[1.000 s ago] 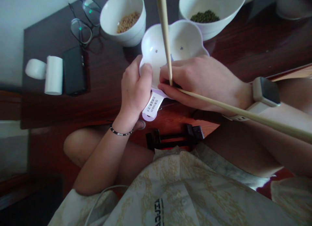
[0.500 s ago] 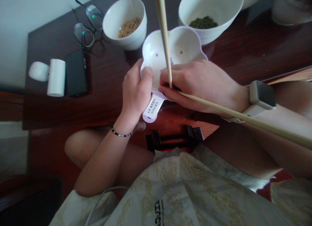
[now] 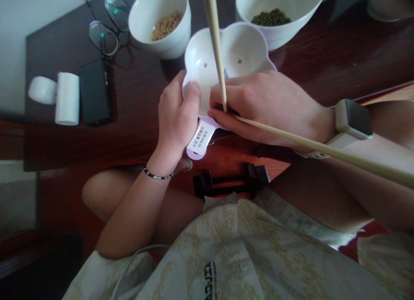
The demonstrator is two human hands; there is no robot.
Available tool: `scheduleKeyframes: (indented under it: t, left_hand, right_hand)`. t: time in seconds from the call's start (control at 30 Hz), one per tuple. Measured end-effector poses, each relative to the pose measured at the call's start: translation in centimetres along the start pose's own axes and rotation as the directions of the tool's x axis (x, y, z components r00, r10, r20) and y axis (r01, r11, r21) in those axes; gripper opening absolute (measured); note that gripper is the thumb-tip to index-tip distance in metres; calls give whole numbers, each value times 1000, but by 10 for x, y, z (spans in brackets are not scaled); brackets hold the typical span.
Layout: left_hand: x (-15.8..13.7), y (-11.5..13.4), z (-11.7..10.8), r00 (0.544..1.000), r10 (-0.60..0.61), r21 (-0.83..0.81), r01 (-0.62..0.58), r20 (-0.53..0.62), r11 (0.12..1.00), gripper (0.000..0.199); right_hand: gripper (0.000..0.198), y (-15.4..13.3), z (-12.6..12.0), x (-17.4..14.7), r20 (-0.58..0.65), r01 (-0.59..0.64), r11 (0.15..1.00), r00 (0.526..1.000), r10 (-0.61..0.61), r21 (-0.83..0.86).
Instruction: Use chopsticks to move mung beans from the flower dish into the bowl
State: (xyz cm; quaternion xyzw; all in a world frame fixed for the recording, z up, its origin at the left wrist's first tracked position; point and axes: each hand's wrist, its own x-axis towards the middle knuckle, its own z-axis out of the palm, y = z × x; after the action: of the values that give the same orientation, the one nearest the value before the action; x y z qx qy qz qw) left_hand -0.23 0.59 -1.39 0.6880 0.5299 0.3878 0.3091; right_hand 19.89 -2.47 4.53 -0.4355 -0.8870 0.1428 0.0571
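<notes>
The dark wooden table (image 3: 339,54) took up most of the scene, and near its front edge sat the lobed white dish (image 3: 246,49), close in front of the person, with only a couple of tiny dark specks left on its floor. The right hand (image 3: 268,105) lay across the dish's near rim, fingers curled shut around a pair of long chopsticks (image 3: 215,45); one stick stood steeply up over the dish, the other ran out low along the forearm past the watch (image 3: 352,121). The left hand (image 3: 177,116) was clamped on the dish's near-left edge, thumb over the rim, closed on it just above the handle tab with its printed label (image 3: 201,140). By my reckoning this was a steadying beat: dish pinned, sticks being settled in the grip before any picking. The next move would call for bringing the two sticks parallel and their tips together, since they stood crossed and splayed. Room was tight at the back: the bowl of green beans (image 3: 278,15) touched or nearly touched the dish's far rim, and the bowl of pale beans (image 3: 160,23) stood just beside its far-left lobe. To the left lay a pair of glasses (image 3: 108,26), a black phone (image 3: 93,90) and a white cylinder (image 3: 66,99), well apart. Open tabletop lay to the right; the near edge sat right under the wrists.
</notes>
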Motion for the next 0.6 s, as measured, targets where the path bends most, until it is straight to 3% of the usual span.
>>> scheduleKeyframes:
  t: [0.17,0.6]
  left_hand:
    - [1,3,1,1000,1,27,-1,2,1000,22]
    - [1,5,-1,1000,3,71,-5,16,997,21]
  right_hand:
    - [42,-1,-1,2,54,-19,1000,998,19,3]
    - [39,1,0,0,8,-5,1000,1000,5,-8]
